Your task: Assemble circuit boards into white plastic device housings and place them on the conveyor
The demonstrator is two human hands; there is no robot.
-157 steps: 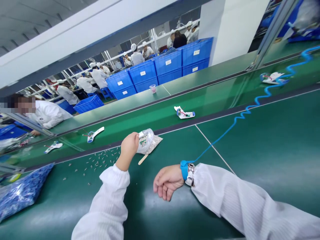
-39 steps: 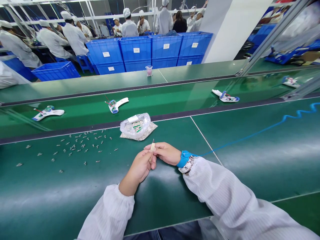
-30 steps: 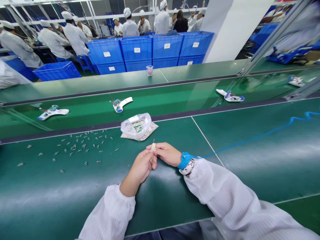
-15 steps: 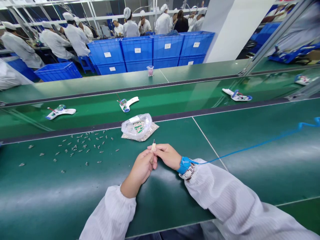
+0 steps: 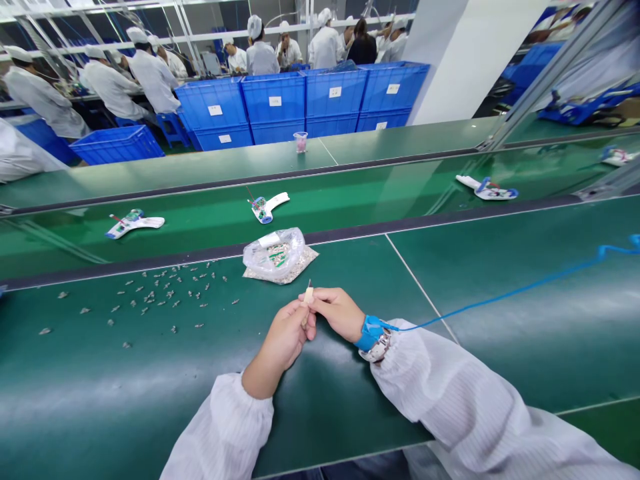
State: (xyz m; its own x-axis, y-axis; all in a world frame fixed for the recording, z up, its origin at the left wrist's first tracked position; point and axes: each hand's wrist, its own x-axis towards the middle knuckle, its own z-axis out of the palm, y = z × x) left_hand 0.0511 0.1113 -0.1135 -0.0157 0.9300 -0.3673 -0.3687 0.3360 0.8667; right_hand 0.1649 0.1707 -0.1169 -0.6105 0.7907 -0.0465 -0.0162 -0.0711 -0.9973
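My left hand (image 5: 286, 331) and my right hand (image 5: 340, 313) meet above the green bench, fingers closed in a pinch. Between their fingertips is a small cream-coloured piece (image 5: 309, 294) with a thin dark tip pointing up; the fingers hide its lower part. Just beyond the hands lies an open clear plastic bag (image 5: 296, 268) holding many small pale parts and some green pieces. Small metallic parts (image 5: 170, 294) are scattered on the bench to the left. A blue wrist strap (image 5: 371, 332) with a cord circles my right wrist.
White-and-blue housings with circuit boards, such as a curved housing (image 5: 270, 205), ride on the green conveyor belt (image 5: 350, 197) behind the bench. A clear cup (image 5: 300, 142) stands on the far ledge. Blue crates (image 5: 330, 93) and co-workers in white are beyond. The blue cord (image 5: 520, 291) stretches right.
The housings on the conveyor have shifted to the right. My hands keep nearly the same place and grip on the cream-coloured piece.
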